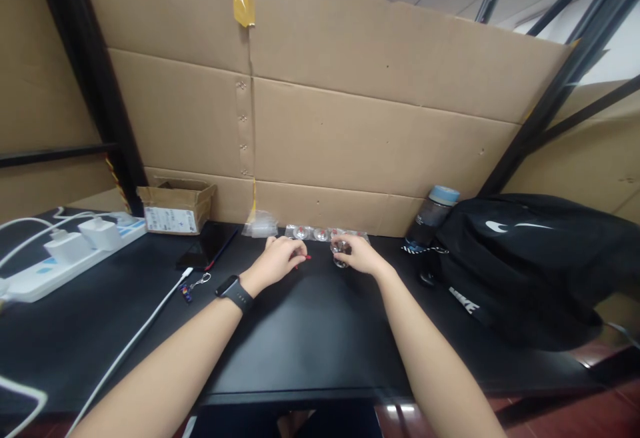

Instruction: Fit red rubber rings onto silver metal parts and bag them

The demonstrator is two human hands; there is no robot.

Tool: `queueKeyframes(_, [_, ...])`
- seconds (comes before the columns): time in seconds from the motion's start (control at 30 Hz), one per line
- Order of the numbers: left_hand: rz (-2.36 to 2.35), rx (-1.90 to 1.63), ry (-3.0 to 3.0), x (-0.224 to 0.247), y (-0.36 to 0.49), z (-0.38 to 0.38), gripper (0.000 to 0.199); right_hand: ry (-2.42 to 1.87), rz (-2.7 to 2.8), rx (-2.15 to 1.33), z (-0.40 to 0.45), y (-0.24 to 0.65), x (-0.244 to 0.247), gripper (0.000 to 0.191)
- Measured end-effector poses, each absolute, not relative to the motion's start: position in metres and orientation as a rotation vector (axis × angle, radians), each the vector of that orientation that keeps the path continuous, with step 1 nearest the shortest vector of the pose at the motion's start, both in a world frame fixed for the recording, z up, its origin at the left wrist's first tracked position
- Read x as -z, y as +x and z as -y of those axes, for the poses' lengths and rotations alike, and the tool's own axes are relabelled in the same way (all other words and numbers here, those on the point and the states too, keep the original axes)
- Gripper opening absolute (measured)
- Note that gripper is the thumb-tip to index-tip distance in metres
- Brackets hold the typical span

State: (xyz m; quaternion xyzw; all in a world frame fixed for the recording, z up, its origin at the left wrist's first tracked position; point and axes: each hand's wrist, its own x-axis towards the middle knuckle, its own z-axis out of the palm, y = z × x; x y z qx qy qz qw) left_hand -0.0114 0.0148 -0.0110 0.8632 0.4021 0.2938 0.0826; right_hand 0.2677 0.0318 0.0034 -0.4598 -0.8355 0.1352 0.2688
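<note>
My left hand (281, 261), with a dark watch (234, 293) on its wrist, is closed in a pinch over the black table. A small red piece (308, 257) sticks out at its fingertips; its kind is too small to make out. To the right, my right hand (361, 255) grips a small clear round object (341, 262), its fingers curled around the far side. Just beyond both hands, along the cardboard wall, lies a row of clear plastic packs (321, 233) with round shapes and red bits in them. My right hand partly hides this row.
Crumpled clear plastic (261, 225) and an opened cardboard box (177, 208) stand at the back left. Nearer are a phone (205, 248), a keyring (187, 290), a white cable (145, 331) and a power strip (35, 281). A bottle (431, 218) and black bag (525, 265) occupy the right.
</note>
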Motion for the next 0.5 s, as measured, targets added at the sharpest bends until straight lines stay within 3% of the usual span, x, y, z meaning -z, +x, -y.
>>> queueKeyframes(0.2, [-1.33,-0.987,2.487,0.01,-0.009,-0.014,0.01,-1.005,2.024,-0.65,-0.02,0.234,-0.002,0.044])
queueKeyframes(0.5, [-1.149,-1.182,2.283,0.011,0.001,-0.011,0.017,-0.809,1.835,-0.623,-0.004,0.195,0.003,0.047])
